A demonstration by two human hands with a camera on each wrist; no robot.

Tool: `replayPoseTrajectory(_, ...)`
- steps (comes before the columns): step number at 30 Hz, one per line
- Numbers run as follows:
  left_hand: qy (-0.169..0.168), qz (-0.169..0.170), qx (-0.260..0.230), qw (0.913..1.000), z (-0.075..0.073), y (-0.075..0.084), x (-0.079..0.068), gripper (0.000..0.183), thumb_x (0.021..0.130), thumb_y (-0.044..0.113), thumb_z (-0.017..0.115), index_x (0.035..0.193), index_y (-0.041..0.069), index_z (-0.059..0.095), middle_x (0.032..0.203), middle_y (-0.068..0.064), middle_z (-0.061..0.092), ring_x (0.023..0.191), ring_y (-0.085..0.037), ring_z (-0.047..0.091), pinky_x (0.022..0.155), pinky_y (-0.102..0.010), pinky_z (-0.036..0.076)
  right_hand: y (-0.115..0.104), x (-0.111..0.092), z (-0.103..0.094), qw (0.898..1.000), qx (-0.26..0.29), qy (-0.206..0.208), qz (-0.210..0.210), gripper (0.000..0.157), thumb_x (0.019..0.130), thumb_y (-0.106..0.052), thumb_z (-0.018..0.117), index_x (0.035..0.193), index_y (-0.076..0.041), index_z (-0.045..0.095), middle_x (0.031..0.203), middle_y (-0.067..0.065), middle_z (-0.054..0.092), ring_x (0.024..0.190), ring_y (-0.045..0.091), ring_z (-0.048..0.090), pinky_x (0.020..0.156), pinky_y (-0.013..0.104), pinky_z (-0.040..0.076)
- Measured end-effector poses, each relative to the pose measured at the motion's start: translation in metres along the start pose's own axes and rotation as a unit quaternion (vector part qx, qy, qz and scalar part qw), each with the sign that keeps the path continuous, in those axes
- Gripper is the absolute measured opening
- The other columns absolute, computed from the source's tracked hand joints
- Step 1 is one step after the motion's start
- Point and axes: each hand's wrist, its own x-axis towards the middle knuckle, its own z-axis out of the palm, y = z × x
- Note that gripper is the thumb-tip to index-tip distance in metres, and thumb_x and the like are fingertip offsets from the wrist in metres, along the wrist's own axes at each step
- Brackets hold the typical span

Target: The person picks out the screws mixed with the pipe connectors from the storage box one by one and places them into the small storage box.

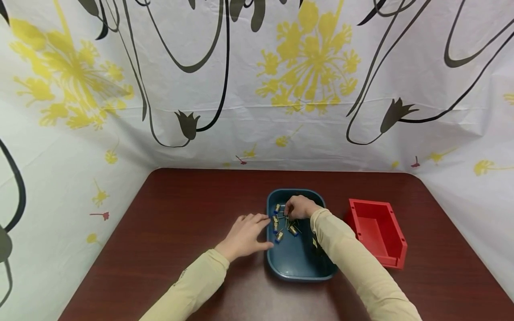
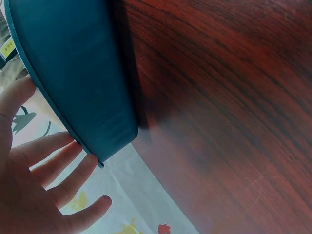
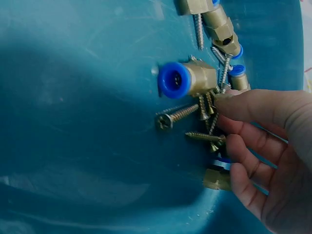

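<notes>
My right hand (image 1: 301,207) reaches into the dark blue tray (image 1: 299,263), at its far part. In the right wrist view its thumb and forefinger pinch at the screws (image 3: 207,105) in a small pile; the fingertips partly hide them. Brass push-in fittings (image 3: 202,78) with blue collars lie around the pile. One longer screw (image 3: 180,117) points out from it. Spread along the tray's left side, my left hand (image 1: 246,236) touches the rim with thumb and fingertips, its fingers fairly straight, as the left wrist view shows.
To the right of the blue tray stands a red open bin (image 1: 379,232), close to the right forearm. Both rest on a dark reddish-brown wooden table (image 1: 192,209). A white cloth (image 1: 241,89) with yellow and grey flowers hangs behind and beside the table.
</notes>
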Motion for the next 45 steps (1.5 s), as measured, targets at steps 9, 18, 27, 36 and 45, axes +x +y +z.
replayPoseTrajectory(9, -0.003, -0.003, -0.008, 1.0, -0.001, 0.0, 0.0, 0.066, 0.076, 0.052, 0.06, 0.126, 0.011, 0.05, 0.125, -0.003, 0.046, 0.11, -0.021, 0.044, 0.088, -0.042, 0.034, -0.001, 0.0, 0.004, 1.0, 0.009, 0.012, 0.002, 0.01, 0.075, -0.004, 0.065, 0.081, -0.012, 0.065, 0.075, -0.004, 0.056, 0.066, 0.012, 0.051, 0.062, 0.031, 0.043)
replayPoseTrajectory(18, 0.0, -0.003, -0.01, 0.9999, -0.001, 0.001, -0.001, 0.065, 0.075, 0.052, 0.061, 0.125, 0.011, 0.051, 0.124, -0.003, 0.047, 0.109, -0.02, 0.045, 0.088, -0.042, 0.034, 0.007, 0.0, 0.003, 0.998, 0.042, 0.006, -0.038, 0.01, 0.075, -0.002, 0.064, 0.08, -0.011, 0.065, 0.074, -0.002, 0.057, 0.064, 0.012, 0.053, 0.061, 0.03, 0.045)
replayPoseTrajectory(27, 0.004, -0.002, -0.013, 0.9999, -0.001, 0.001, -0.001, 0.065, 0.075, 0.052, 0.061, 0.124, 0.01, 0.052, 0.123, -0.004, 0.048, 0.108, -0.02, 0.045, 0.087, -0.041, 0.035, 0.006, 0.002, 0.01, 1.0, 0.0, 0.026, -0.014, 0.009, 0.077, -0.006, 0.065, 0.082, -0.013, 0.065, 0.074, -0.005, 0.056, 0.065, 0.011, 0.051, 0.063, 0.031, 0.044)
replayPoseTrajectory(36, 0.004, 0.0, -0.015, 0.9999, 0.0, 0.002, 0.0, 0.065, 0.075, 0.051, 0.061, 0.125, 0.01, 0.051, 0.123, -0.003, 0.048, 0.108, -0.02, 0.045, 0.087, -0.041, 0.035, 0.006, -0.001, 0.008, 0.999, 0.005, 0.031, -0.025, 0.012, 0.077, -0.005, 0.065, 0.085, -0.013, 0.066, 0.076, -0.005, 0.057, 0.066, 0.011, 0.053, 0.064, 0.03, 0.045)
replayPoseTrajectory(45, 0.007, 0.0, -0.018, 0.9998, -0.001, 0.002, -0.001, 0.065, 0.075, 0.051, 0.062, 0.124, 0.01, 0.052, 0.123, -0.004, 0.048, 0.107, -0.02, 0.046, 0.087, -0.041, 0.035, 0.001, -0.009, -0.007, 0.996, 0.019, 0.044, -0.073, 0.014, 0.078, -0.002, 0.062, 0.089, -0.008, 0.067, 0.077, -0.002, 0.058, 0.066, 0.011, 0.053, 0.062, 0.029, 0.045)
